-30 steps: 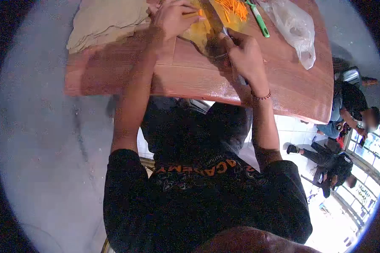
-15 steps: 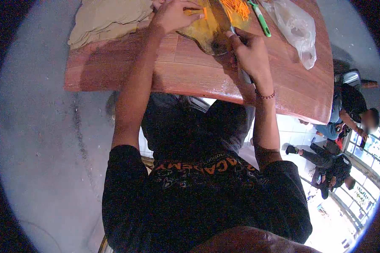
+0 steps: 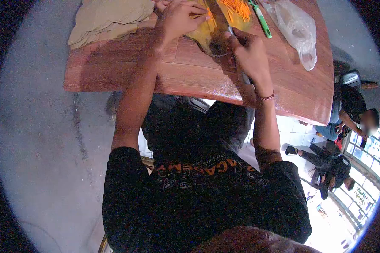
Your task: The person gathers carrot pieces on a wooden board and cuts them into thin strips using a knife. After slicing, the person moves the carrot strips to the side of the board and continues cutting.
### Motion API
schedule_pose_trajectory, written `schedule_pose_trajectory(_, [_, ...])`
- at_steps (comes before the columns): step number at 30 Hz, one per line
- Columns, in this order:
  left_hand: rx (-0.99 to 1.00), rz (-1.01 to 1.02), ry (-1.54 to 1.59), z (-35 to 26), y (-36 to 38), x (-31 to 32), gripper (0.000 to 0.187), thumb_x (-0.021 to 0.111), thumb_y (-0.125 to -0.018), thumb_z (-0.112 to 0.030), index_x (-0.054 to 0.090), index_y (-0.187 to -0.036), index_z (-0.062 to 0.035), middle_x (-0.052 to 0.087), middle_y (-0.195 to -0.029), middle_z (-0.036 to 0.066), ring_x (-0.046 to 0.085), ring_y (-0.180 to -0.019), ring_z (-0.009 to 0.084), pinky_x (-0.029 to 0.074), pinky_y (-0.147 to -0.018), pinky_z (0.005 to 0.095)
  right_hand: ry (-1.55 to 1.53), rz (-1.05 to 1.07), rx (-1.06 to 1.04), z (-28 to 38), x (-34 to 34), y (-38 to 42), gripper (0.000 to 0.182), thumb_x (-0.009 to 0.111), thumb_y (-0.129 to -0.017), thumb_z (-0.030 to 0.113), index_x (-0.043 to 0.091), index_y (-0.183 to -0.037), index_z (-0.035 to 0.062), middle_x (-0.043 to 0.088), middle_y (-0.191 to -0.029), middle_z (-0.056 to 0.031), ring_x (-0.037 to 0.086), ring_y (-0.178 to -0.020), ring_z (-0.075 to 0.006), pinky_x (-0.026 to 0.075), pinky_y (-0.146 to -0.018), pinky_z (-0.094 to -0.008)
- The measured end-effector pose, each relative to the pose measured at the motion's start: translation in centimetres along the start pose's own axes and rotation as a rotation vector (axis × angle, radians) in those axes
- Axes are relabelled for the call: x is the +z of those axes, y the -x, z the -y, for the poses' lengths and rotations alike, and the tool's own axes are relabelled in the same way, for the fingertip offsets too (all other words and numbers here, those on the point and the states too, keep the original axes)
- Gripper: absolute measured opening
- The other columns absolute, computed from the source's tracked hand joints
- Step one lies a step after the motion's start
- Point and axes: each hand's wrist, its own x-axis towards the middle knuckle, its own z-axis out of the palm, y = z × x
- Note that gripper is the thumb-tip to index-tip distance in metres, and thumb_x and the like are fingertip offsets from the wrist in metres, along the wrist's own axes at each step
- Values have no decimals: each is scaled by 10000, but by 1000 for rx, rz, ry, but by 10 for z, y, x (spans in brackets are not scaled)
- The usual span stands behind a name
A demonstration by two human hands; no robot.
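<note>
Slicing seems underway: right hand [image 3: 252,55] gripping knife [image 3: 221,17], left hand [image 3: 179,20] at carrot piece [image 3: 211,13], its hold unclear. The next cut needs it steadied.

Grainy, fisheye-curved — glare whites out the right-hand windows [image 3: 370,154]; shadows cross the table [image 3: 297,90].

A brown wood-grain table [image 3: 109,76] spans the top of the frame. At upper left lies a stack of thin beige sheets [image 3: 109,19]; at top centre, a flat yellow-brown board [image 3: 204,38] bearing fine orange strips [image 3: 237,9]. Left of the strips, a long metal knife [image 3: 219,16] slants over the board. Rightward lie a slim green-and-white tool [image 3: 261,20], then a translucent plastic bag [image 3: 297,31].
</note>
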Motion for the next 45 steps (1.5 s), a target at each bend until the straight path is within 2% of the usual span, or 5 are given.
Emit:
schedule_pose_trajectory(5, [-31, 0, -157, -23, 0, -12, 266, 688, -851, -408, 793, -921, -174, 701, -1071, -37, 574, -1076, 251, 415, -991, 417, -24, -7, -57, -8, 8, 0, 321, 545, -963, 296, 673, -1018, 6, 655, -649, -216, 692, -579, -322, 547, -550, -437])
schedule_pose_trajectory(11, [19, -72, -227, -30, 1, -12, 260, 678, -858, -400, 795, -900, -171, 693, -1059, -42, 570, -1036, 247, 406, -985, 434, 197, -112, -205, -16, 24, 0, 279, 567, -933, 271, 664, -955, 10, 626, -707, -299, 644, -713, -472, 531, -610, -518])
schedule_pose_trajectory(20, [26, -28, -302, -36, 4, -16, 227, 683, -848, -421, 794, -878, -225, 698, -992, -83, 565, -999, 176, 277, -918, 480, 208, -152, -315, -11, 32, -19, 276, 583, -899, 225, 652, -919, -41, 639, -760, -303, 650, -774, -469, 539, -685, -517])
schedule_pose_trajectory(35, [-69, -55, -247, -48, 5, -23, 272, 710, -813, -461, 738, -936, -221, 686, -977, -63, 552, -1043, 189, 281, -928, 485, 68, -61, -72, 1, 23, -23, 324, 563, -924, 277, 688, -1006, -10, 652, -843, -305, 649, -834, -469, 526, -731, -511])
schedule_pose_trajectory(45, [-75, -68, -265, -44, 6, -19, 244, 691, -832, -426, 752, -920, -207, 674, -1020, -69, 550, -1007, 183, 284, -911, 492, 130, -191, -240, -14, 38, -25, 312, 582, -903, 267, 666, -940, -31, 650, -825, -306, 645, -819, -478, 533, -727, -533])
